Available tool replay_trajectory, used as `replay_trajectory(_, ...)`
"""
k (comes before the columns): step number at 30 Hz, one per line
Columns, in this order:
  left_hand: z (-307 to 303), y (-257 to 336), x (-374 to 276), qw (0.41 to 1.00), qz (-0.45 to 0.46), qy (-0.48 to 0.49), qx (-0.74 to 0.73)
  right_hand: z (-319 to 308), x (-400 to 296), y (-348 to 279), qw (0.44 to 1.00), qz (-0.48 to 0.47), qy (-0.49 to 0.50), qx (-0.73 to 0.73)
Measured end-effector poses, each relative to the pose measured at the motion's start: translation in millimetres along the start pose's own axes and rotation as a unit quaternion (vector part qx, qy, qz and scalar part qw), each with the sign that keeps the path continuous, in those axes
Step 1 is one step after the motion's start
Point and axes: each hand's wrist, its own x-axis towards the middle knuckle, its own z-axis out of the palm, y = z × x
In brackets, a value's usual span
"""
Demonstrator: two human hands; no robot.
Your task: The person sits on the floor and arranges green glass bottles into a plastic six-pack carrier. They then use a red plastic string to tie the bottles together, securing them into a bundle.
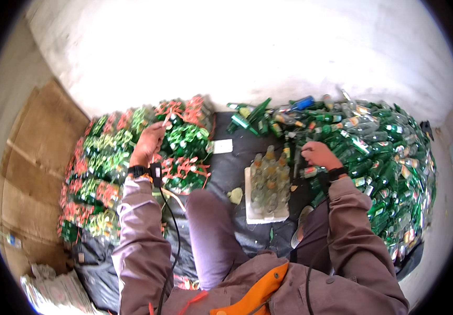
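My left hand [149, 142] is raised over the tied bottle bundles. Its fingers pinch a pale strip of twine [167, 116], whose upper end sticks out above them. My right hand [317, 154] is at the near-left edge of a heap of loose glass bottles [383, 147]. Its fingers are curled; whether they grip anything is hidden. Between the hands, a tight group of clear glass bottles [269, 183] stands upright in a shallow white tray [267, 218]. Green bottles in bundles [187, 139], bound with red and yellow-green twine, stand in rows on the left.
A black sheet [226, 169] covers the floor. On it lie a white card [223, 146] and a yellowish scrap [235, 195]. Cardboard sheets [45, 157] lean at the left; a white wall [250, 55] closes the back. Black cables [177, 232] run along both sleeves.
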Motion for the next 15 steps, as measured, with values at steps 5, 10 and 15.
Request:
replay_trajectory(5, 81.3, 42.9, 33.8, 0.995, 0.069, -0.055, 0.050, 4.0, 13.0, -15.1, 0.992, -0.011, -0.018, 0.121)
replay_trajectory(10, 157.5, 44.3, 65.2, 0.981, 0.131, -0.141, 0.027, 16.6, 40.2, -62.6, 0.940, -0.041, -0.001, 0.340)
replay_trajectory(15, 227.9, 17.5, 71.8, 0.965, 0.129, -0.227, 0.035, 39.5, 61.2, -57.4, 0.935, -0.230, 0.090, 0.253)
